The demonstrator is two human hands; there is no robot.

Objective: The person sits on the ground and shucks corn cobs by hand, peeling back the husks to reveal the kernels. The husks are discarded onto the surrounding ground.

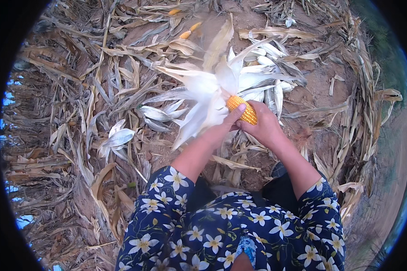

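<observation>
Both of my hands are on one ear of yellow corn (237, 102), its kernels bare. Pale husk leaves (205, 88) fan out from the ear's far end, away from my body. My right hand (264, 118) wraps the near end of the cob from the right. Against the cob's left side lies the thumb of my left hand (233, 119); its other fingers are hidden beneath the ear and husk. On the ground just beyond sits a heap of pale corn husks (268, 67), partly covered by the spread leaves.
Dry corn stalks and leaves (78, 101) litter the reddish soil (312, 91). Small yellow ears (185, 34) lie at the far side. A loose pale husk (117, 139) rests at left, and a band of dry stalks (352, 135) runs along the right.
</observation>
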